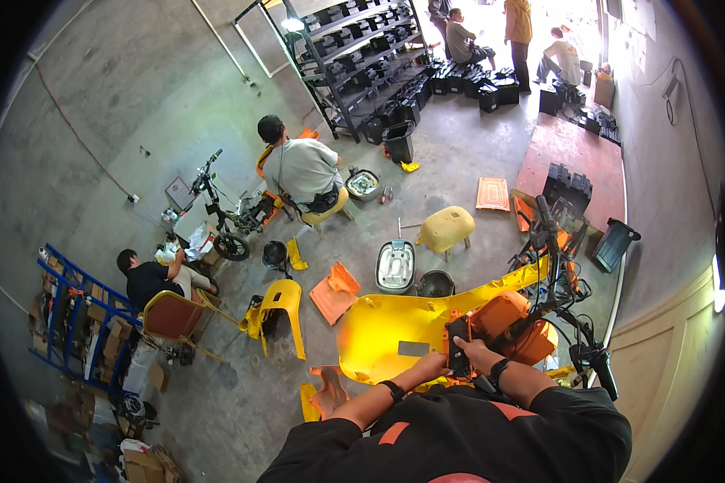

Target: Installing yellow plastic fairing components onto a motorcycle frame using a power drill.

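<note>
In front of me stands an electric bike with orange body panels (499, 315) and black handlebars (546, 217). A black box-shaped part (459, 330) sits beside the orange panels, over a large glossy yellow body panel (370, 334). My right hand (480, 358) is closed on this part, its thumb along the near end. Just left of it, my left hand (431, 368) is closed at the part's lower left edge; its fingertips are partly hidden. Both wrists carry dark bands.
A yellow stool (445, 229), a silver-rimmed tray-like housing (395, 266) and loose orange panels (334, 291) stand around the bike. One person (304, 169) sits by another bike (232, 241). Another (157, 278) sits at left. Black boxes fill a rack (354, 48); people gather beyond.
</note>
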### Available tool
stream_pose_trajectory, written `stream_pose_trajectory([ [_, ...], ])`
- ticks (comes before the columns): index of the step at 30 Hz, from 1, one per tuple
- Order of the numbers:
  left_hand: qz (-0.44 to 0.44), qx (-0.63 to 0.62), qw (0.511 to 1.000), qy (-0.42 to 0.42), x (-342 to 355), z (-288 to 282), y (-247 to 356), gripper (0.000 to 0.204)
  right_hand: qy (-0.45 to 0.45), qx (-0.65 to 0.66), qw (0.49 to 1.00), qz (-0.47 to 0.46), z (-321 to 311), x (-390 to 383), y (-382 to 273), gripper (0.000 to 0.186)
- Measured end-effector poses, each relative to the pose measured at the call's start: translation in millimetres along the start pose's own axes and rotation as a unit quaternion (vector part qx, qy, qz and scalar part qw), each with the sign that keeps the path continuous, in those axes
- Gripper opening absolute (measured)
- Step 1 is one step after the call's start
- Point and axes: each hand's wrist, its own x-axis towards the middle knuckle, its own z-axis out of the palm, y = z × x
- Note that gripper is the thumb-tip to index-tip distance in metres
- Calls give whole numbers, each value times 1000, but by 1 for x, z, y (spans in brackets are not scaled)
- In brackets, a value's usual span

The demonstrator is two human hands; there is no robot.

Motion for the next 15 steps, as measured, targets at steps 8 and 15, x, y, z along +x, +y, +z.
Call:
stream_pose_trajectory([
  [8,-8,-20,1000,23,7,18,-4,20,24,-32,999,2,1,17,11,63],
  [15,59,5,998,-16,12,16,-2,14,16,-46,999,7,0,5,1,64],
])
